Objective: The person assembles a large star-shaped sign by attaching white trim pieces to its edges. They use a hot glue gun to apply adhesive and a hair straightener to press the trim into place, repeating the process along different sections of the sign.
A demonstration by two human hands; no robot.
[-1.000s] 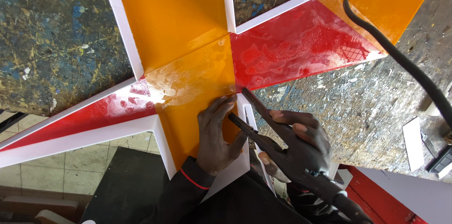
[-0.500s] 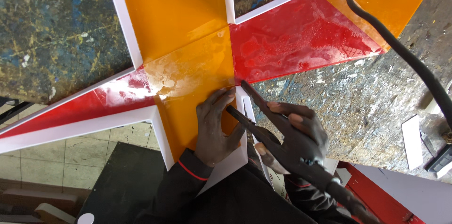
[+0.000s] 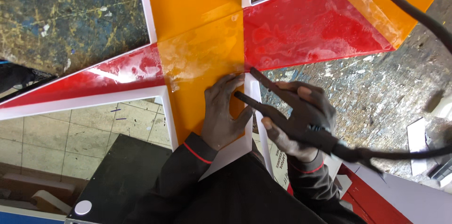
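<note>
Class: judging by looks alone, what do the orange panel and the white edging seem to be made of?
Orange panel: probably glossy acrylic sheet; it shows bright reflections and a see-through film. White edging: likely matte plastic strip, thin, flat-coloured, standing on edge along the panel. Neither is certain from looks.

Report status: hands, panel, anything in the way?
Left hand flat on orange panel. Right hand grips black corded tool, tip at white edge strip. Cable drapes across panel's far corner.

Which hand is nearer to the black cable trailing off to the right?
Right. The right hand grips the black tool that the black cable runs from; the left hand lies flat on the orange panel, farther away.
</note>
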